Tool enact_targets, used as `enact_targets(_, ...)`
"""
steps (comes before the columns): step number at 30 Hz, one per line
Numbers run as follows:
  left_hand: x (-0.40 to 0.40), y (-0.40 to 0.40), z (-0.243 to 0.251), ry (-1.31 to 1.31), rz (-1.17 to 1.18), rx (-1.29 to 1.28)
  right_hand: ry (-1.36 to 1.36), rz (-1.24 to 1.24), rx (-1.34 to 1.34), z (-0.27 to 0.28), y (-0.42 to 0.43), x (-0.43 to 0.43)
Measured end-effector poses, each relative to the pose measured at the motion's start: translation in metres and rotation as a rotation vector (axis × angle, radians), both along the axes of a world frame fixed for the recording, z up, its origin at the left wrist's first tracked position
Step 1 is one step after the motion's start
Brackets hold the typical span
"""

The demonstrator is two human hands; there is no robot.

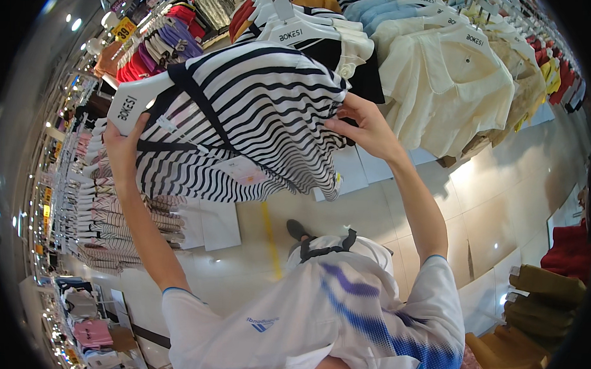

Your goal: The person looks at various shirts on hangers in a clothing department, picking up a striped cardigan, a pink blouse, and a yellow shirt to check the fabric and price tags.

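Observation:
A black-and-white striped knit top (274, 105) with dark trim hangs on a white hanger (132, 103) that bears writing. My left hand (123, 142) grips the hanger near its left part, thumb in front. At the other end, my right hand (363, 121) pinches the striped fabric by the sleeve edge between thumb and fingers. A pale paper tag (242, 169) dangles at the front of the top. The lower part of the garment drapes in folds, and the hanger's other arm is hidden inside it.
Cream short-sleeved blouses (440, 87) hang on a rack at the right. Beyond the striped top are more garments on white hangers (301, 31). Striped clothes (113, 227) hang on the left rack. Olive and mustard garments (540, 300) are at lower right. Tiled floor (382, 207) lies below.

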State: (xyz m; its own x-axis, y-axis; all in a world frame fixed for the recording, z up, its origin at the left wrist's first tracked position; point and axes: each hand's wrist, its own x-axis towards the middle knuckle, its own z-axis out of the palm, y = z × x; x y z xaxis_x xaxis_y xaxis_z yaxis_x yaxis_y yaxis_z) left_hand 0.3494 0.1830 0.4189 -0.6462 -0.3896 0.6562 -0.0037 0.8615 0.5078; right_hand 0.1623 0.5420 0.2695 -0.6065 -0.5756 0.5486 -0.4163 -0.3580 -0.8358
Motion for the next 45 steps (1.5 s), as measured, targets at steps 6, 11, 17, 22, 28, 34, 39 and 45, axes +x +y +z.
enact_targets(6,0.008,-0.024,-0.007,0.057,-0.048,0.116,-0.154,0.225,-0.09,0.007,0.009,-0.002)
enact_targets(11,0.027,-0.098,-0.036,0.075,-0.194,0.287,-0.353,0.247,-0.175,0.038,0.005,0.029)
enact_targets(17,0.005,-0.085,-0.057,0.095,-0.356,0.487,-0.635,0.451,-0.229,0.059,0.007,0.05)
enact_targets(22,0.006,-0.082,-0.074,0.067,-0.41,0.646,-0.743,0.604,-0.213,0.066,0.008,0.06)
enact_targets(28,-0.002,-0.076,-0.077,0.06,-0.438,0.626,-0.818,0.544,-0.201,0.06,0.006,0.054)
enact_targets(34,-0.002,-0.083,-0.069,0.07,-0.218,0.559,0.126,0.285,0.136,0.038,0.008,0.023)
enact_targets(39,0.001,-0.104,-0.068,0.078,-0.285,0.502,0.336,0.046,0.288,0.007,0.003,0.0)
enact_targets(45,0.003,-0.09,-0.059,0.032,-0.102,0.466,-0.27,0.177,0.332,-0.005,0.007,-0.009)
